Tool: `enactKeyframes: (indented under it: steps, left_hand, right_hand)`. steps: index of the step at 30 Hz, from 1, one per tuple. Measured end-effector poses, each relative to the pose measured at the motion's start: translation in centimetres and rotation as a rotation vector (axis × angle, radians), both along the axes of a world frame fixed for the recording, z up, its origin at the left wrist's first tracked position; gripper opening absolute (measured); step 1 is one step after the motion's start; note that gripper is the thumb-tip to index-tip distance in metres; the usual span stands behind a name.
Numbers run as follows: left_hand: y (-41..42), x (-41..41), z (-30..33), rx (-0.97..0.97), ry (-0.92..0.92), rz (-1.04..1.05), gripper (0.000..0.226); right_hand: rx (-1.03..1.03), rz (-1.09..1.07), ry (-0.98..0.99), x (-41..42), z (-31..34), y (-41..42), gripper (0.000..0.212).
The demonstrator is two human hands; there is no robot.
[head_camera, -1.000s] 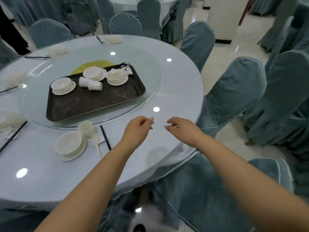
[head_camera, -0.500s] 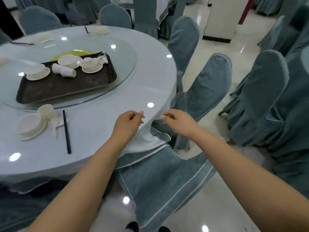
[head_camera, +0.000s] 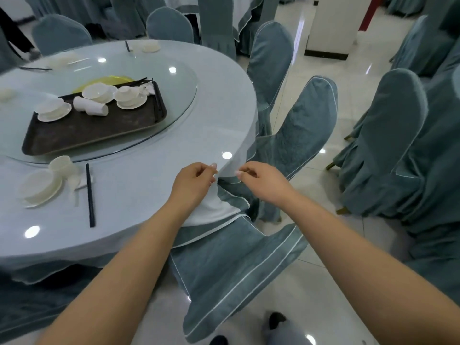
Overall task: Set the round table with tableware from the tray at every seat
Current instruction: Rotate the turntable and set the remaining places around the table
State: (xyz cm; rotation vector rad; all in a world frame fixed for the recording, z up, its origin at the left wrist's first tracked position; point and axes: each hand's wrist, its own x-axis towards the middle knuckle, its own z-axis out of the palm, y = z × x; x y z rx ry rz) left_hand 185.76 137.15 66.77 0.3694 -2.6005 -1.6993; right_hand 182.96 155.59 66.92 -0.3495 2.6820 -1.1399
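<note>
The dark brown tray (head_camera: 99,130) sits on the glass turntable (head_camera: 181,95) of the round table (head_camera: 139,185). On it are white bowls on saucers (head_camera: 52,111), two cups lying on their sides (head_camera: 90,107) and black chopsticks (head_camera: 157,105) at its right rim. One seat setting lies at the near left: a bowl on a plate (head_camera: 39,187), a cup (head_camera: 61,164), a spoon (head_camera: 73,182) and chopsticks (head_camera: 90,195). My left hand (head_camera: 195,181) and my right hand (head_camera: 261,181) hover side by side at the table's right edge, fingers loosely curled, holding nothing.
Blue-covered chairs ring the table: one tipped against the edge just below my hands (head_camera: 231,270), two more to the right (head_camera: 303,125), (head_camera: 270,61). Other settings lie at the far rim (head_camera: 149,47). More chairs (head_camera: 393,135) and a white pillar (head_camera: 331,26) stand on the right.
My view has swung rightward along the table. Both hands kept the same curled pose and went from above the tabletop to its right edge.
</note>
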Motion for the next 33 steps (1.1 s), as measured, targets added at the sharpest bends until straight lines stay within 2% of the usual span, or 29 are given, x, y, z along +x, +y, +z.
enactKeyframes:
  steps: [6, 14, 19, 25, 33]
  left_hand:
    - [6.3, -4.4, -0.4, -0.006, -0.009, 0.071, 0.032]
    - [17.6, -11.6, -1.8, 0.061, -0.031, 0.264, 0.028]
    - [21.0, -15.2, -1.2, 0.071, -0.015, 0.381, 0.030]
    - [21.4, -19.2, -1.2, 0.043, -0.019, 0.445, 0.028]
    - [19.2, -25.9, -3.0, 0.078, -0.005, 0.531, 0.027]
  right_hand:
    - [-0.015, 0.054, 0.009, -5.0, -0.3, 5.8, 0.030]
    - [0.015, 0.182, 0.032, -14.7, -0.2, 17.8, 0.033]
    - [0.009, 0.221, 0.033, -20.0, 0.4, 22.7, 0.033]
    - [-0.007, 0.266, -0.006, -25.5, 0.4, 23.7, 0.032]
    - [0.031, 0.395, -0.029, -33.6, -0.5, 20.1, 0.032]
